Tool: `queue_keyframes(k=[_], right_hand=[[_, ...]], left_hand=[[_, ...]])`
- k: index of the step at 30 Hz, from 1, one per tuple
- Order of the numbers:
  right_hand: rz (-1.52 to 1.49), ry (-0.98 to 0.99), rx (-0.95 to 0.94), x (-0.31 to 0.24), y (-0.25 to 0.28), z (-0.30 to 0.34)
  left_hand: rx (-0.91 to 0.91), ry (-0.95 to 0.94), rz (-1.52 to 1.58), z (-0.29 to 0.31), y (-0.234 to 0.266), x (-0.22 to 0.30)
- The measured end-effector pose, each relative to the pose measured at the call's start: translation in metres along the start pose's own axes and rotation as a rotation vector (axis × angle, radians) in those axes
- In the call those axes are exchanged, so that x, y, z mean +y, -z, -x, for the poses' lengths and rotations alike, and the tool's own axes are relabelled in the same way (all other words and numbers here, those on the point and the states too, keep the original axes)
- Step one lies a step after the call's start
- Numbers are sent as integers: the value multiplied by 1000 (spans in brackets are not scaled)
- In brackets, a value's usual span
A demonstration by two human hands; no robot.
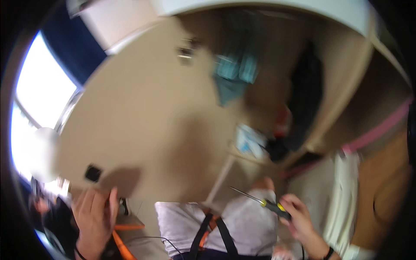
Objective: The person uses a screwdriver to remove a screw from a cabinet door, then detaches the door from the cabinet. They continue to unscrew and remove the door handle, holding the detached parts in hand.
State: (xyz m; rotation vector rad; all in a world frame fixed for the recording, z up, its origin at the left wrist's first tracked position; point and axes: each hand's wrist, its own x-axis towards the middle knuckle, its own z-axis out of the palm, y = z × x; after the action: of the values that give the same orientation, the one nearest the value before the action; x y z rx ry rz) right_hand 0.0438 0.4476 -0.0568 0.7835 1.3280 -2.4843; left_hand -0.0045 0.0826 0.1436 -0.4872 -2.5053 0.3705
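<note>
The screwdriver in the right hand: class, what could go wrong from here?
1. The screwdriver in the right hand has its bare shaft crossing a pale-clothed leg in this view; a slip might jab it.
2. Its tip points toward the beige panel; a careless swing could scratch it.

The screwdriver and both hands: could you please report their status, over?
Right hand gripping yellow-and-black screwdriver, tip toward upper left. Left hand near black square; hold unclear. Nothing covers the shaft; blue-and-white packet beyond the tip.
</note>
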Motion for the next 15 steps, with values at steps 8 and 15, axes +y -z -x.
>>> queue_keyframes(k=[8, 15], right_hand=[[720, 439, -215, 28, -2, -13], [867, 551, -294, 54, -4, -14]], left_hand=[[-70, -253, 1053, -23, -74, 182], [-121, -1156, 1469, -99, -65, 391]])
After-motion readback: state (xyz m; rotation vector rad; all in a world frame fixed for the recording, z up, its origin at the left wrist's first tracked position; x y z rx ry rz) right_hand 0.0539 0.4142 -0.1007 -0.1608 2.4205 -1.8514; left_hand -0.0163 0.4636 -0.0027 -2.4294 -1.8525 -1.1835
